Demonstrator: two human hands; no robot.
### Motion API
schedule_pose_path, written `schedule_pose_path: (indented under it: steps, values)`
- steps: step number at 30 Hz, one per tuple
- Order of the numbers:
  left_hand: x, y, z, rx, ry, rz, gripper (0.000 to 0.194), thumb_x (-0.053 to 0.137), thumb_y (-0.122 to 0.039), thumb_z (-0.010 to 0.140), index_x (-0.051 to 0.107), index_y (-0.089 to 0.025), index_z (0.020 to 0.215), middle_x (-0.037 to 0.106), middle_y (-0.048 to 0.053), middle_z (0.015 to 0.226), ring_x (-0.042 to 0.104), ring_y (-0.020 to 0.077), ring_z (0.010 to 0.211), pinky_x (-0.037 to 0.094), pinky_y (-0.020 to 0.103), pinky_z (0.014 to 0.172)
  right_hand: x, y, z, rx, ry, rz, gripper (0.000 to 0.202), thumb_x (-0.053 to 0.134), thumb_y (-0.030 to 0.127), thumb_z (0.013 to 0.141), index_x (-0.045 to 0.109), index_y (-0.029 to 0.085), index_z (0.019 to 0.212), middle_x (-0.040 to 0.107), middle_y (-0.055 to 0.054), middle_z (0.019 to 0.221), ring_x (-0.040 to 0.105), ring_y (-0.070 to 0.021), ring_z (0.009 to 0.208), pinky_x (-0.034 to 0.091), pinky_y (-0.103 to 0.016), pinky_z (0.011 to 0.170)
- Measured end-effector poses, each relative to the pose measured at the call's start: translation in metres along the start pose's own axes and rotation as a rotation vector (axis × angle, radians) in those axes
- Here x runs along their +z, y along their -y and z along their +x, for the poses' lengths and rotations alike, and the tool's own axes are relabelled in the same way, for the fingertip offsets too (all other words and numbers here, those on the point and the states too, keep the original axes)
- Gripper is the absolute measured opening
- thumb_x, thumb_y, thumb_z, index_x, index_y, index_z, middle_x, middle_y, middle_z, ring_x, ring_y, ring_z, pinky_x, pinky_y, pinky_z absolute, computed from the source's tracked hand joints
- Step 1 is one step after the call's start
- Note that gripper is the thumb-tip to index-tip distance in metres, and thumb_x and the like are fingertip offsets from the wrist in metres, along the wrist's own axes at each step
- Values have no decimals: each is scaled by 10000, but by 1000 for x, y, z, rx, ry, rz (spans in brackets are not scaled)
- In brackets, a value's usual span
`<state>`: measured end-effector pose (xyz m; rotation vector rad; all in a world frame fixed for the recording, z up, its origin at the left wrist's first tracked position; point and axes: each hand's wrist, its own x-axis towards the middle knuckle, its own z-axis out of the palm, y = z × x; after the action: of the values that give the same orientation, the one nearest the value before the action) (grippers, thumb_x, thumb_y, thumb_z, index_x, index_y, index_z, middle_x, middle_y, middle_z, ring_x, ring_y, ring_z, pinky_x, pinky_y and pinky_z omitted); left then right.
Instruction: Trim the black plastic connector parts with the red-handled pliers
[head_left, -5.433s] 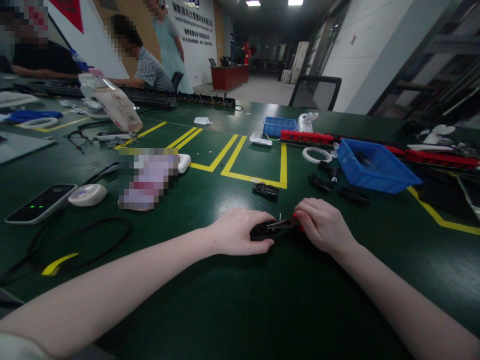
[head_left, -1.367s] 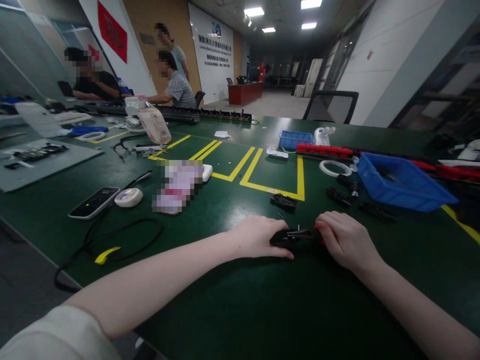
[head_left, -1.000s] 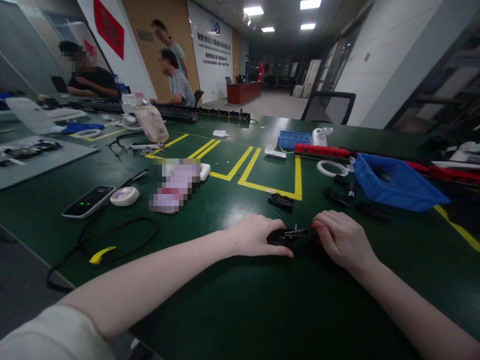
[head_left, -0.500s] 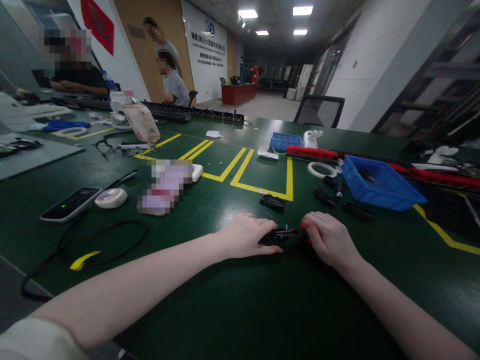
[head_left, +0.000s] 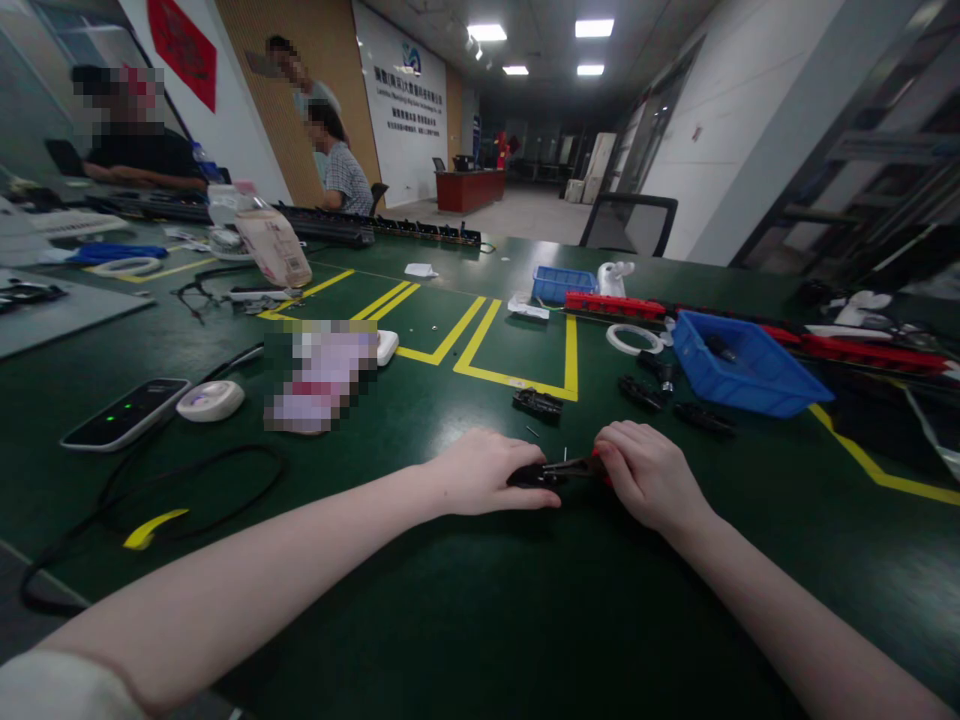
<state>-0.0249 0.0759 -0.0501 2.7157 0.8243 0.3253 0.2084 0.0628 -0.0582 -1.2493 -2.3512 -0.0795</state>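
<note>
Near the middle of the green table [head_left: 450,600], my left hand [head_left: 491,472] pinches a small black part [head_left: 534,475] between thumb and fingers. Red-handled pliers [head_left: 579,466] are gripped in my right hand [head_left: 651,475], and their metal jaws reach left to the black part. A thin metal pin [head_left: 565,454] stands up beside the jaws; what holds it is too small to tell. Just beyond my hands lies a black clip-like piece [head_left: 538,404], with another thin pin [head_left: 532,432] on the table before it.
A blue bin [head_left: 750,375], black parts [head_left: 641,392] and a white tape roll [head_left: 634,340] are at the right. Leftward lie a black-topped device [head_left: 126,413], a round white case [head_left: 211,401], a cable and a bottle [head_left: 274,245]. People [head_left: 346,175] sit and stand beyond the table.
The whole view has shifted slightly, so most things appear a little further left. Both hands keep their hold on the black part and the pliers.
</note>
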Motion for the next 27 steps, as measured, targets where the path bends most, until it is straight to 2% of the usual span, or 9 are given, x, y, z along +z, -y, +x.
schedule_pose_path:
  steps: [6,12,20,27]
  values:
    - [2,-1,1,8,-25,88,401,517,-554,856,573,-180,991,658,7,868,605,172,686,389,252,566,-2,1,-1,0,4,4,380,274,332,954,499,194,680,557,-40,644,481,-159,610,347,-301,590]
    - [3,-2,1,8,-22,150,416,512,-554,858,574,-184,1037,663,14,891,609,174,685,410,263,589,-2,0,-1,1,7,11,372,280,325,952,505,195,685,564,-41,650,486,-160,619,351,-300,591]
    - [-1,-3,1,36,-1,84,394,458,-547,892,577,-171,889,645,-2,801,593,155,652,384,255,568,-1,1,-1,-12,-5,9,372,281,320,947,508,193,682,560,-42,643,478,-161,613,348,-301,591]
    - [-1,-1,0,50,-11,37,376,456,-537,897,565,-177,889,616,-7,778,572,145,642,346,237,537,-1,1,-1,-18,-13,0,369,288,318,946,512,190,681,560,-43,649,479,-161,619,346,-303,597]
